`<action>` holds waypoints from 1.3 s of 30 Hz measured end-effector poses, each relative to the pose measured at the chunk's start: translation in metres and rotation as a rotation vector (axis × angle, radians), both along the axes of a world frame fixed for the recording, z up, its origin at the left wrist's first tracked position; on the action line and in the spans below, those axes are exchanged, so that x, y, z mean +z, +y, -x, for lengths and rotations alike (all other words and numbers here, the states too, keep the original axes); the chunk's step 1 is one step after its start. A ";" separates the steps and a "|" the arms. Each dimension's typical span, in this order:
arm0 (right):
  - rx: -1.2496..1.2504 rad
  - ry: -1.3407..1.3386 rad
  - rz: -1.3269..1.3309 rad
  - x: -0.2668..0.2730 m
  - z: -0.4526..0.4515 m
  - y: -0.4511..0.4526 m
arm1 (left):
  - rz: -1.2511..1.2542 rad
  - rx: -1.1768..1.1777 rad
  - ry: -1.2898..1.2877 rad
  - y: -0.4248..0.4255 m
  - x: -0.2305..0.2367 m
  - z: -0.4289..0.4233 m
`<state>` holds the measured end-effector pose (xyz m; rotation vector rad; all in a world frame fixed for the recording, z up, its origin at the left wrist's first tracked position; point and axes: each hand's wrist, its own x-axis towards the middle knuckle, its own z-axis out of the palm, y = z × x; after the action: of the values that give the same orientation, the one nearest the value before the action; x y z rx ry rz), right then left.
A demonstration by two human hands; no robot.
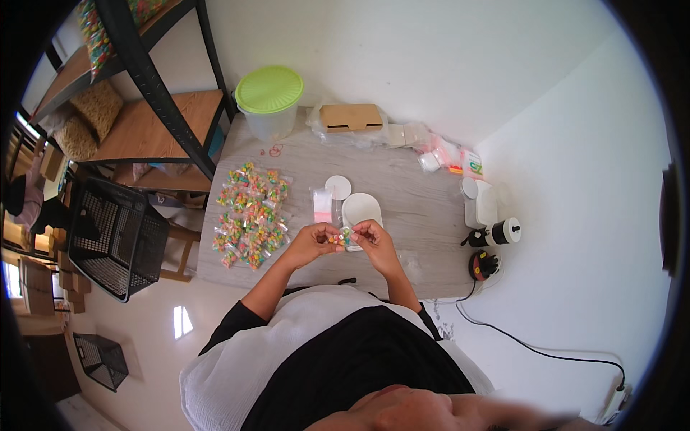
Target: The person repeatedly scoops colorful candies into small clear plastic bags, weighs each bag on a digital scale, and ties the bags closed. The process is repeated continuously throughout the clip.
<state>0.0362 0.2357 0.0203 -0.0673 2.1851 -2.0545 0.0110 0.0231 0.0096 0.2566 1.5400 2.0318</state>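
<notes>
Between my two hands is a small clear plastic bag with colourful pieces in its lower part. My left hand pinches one side of it, and the fingers of my right hand grip the other side near the top. Just under and beyond the hands sits a white scale with a round platform. Left of the scale lie a white round disc and some empty clear bags with a pink band. A pile of filled small bags covers the table's left part.
A clear bucket with a green lid and a cardboard box stand at the back. Right of me are a white container and a round power socket unit with a cable. A black crate and shelving are left; farther off is a person.
</notes>
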 end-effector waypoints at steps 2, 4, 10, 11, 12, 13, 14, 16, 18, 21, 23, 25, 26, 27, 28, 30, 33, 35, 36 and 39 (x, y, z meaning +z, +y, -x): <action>0.033 -0.031 -0.035 -0.003 0.002 0.005 | -0.008 0.012 0.026 0.000 -0.004 0.000; -0.001 -0.040 -0.009 -0.004 0.005 0.009 | -0.056 0.045 0.016 0.004 -0.001 -0.002; -0.016 -0.050 0.081 0.013 0.013 0.009 | -0.017 0.060 -0.020 0.005 0.006 0.000; -0.009 -0.049 0.066 0.014 0.014 0.011 | -0.008 0.069 -0.021 0.006 0.008 0.000; 0.006 -0.024 0.045 0.012 0.015 0.015 | -0.012 0.054 -0.018 0.009 0.009 0.000; 0.022 0.002 0.023 0.009 0.016 0.020 | -0.016 0.039 -0.014 0.011 0.011 0.000; 0.038 0.027 0.002 0.007 0.017 0.025 | -0.020 0.025 -0.011 0.013 0.011 0.000; 0.068 -0.016 0.004 0.011 0.018 0.028 | -0.051 0.037 0.001 0.016 0.004 -0.002; 0.094 -0.043 -0.013 0.014 0.018 0.031 | -0.036 0.036 0.033 0.019 0.001 -0.005; 0.137 -0.065 -0.060 0.015 0.018 0.040 | 0.018 0.035 0.010 0.025 0.005 -0.008; 0.180 -0.090 -0.081 0.010 0.020 0.051 | -0.001 0.058 -0.134 0.032 0.013 -0.012; 0.216 -0.101 -0.092 0.015 0.021 0.052 | 0.058 0.080 -0.115 0.037 0.014 -0.015; 0.234 -0.106 -0.098 0.017 0.021 0.053 | 0.087 0.092 -0.106 0.039 0.014 -0.018; 0.244 -0.102 -0.120 0.016 0.022 0.054 | 0.085 0.109 -0.094 0.041 0.014 -0.019; 0.255 -0.097 -0.142 0.014 0.022 0.056 | 0.082 0.127 -0.081 0.044 0.014 -0.021; 0.285 -0.092 -0.167 0.011 0.025 0.059 | 0.068 0.158 -0.074 0.048 0.012 -0.024; 0.349 -0.095 -0.163 0.010 0.029 0.062 | 0.037 0.202 -0.089 0.052 0.010 -0.030; 0.402 -0.100 -0.144 0.011 0.032 0.063 | 0.021 0.234 -0.095 0.054 0.011 -0.035; 0.419 -0.100 -0.145 0.011 0.033 0.062 | 0.038 0.237 -0.086 0.055 0.010 -0.037; 0.469 -0.100 -0.182 0.011 0.037 0.058 | 0.078 0.256 -0.084 0.053 0.004 -0.044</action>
<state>-0.0005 0.2934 0.0318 -0.4049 2.0414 -1.5679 0.0551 0.0765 0.0139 -0.0603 1.6654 2.1382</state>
